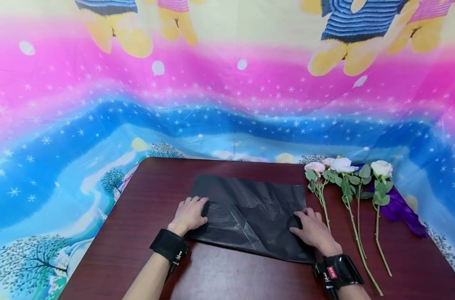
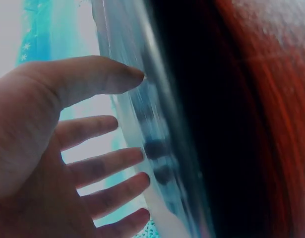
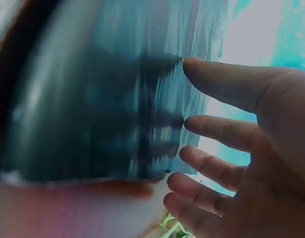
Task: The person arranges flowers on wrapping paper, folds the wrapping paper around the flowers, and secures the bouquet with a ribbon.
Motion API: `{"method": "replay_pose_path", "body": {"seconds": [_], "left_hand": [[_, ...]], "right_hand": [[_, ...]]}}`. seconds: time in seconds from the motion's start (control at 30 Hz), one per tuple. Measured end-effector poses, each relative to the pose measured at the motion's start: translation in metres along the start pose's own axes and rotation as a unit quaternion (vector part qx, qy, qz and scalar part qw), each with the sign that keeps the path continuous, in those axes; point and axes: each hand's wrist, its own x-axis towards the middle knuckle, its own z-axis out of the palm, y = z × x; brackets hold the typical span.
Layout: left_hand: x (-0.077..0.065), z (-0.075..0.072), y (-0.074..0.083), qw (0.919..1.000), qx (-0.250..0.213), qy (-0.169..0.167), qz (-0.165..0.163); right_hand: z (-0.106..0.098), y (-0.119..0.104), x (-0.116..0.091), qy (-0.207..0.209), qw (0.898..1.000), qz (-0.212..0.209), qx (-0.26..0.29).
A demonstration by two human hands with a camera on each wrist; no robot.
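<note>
A glossy black sheet [image 1: 250, 196], folded over on itself and creased, lies flat on the table in the head view. It looks like wrapping paper or thin plastic; I cannot tell which. My left hand [image 1: 189, 214] is at its left side, with fingertips touching the surface and the thumb spread apart. At the right side, my right hand [image 1: 314, 229] touches it the same way. In the left wrist view the fingers [image 2: 112, 161] are nearly straight, their tips at the black surface. The right wrist view shows extended fingers [image 3: 216, 131] against the sheet.
Several artificial roses lie at the right, including a white rose [image 1: 382, 170] and a pink rose [image 1: 315, 167], their long stems pointing toward me. Purple ribbon-like fabric [image 1: 400, 208] sits beside them. The dark red table [image 1: 137, 233] meets a printed cloth backdrop [image 1: 227, 87].
</note>
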Motion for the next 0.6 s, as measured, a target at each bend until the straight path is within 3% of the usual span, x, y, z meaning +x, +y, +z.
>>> {"method": "replay_pose_path", "body": {"seconds": [0.23,0.6], "left_hand": [[0.005,-0.003,0.001,0.9997,-0.021,-0.013,-0.007],[0.014,0.0,0.001,0.9985,-0.039,-0.037,0.016]], "right_hand": [[0.002,0.001,0.0,0.011,1.0,0.018,0.017],[0.003,0.002,-0.001,0.028,0.999,0.025,0.008]]}}
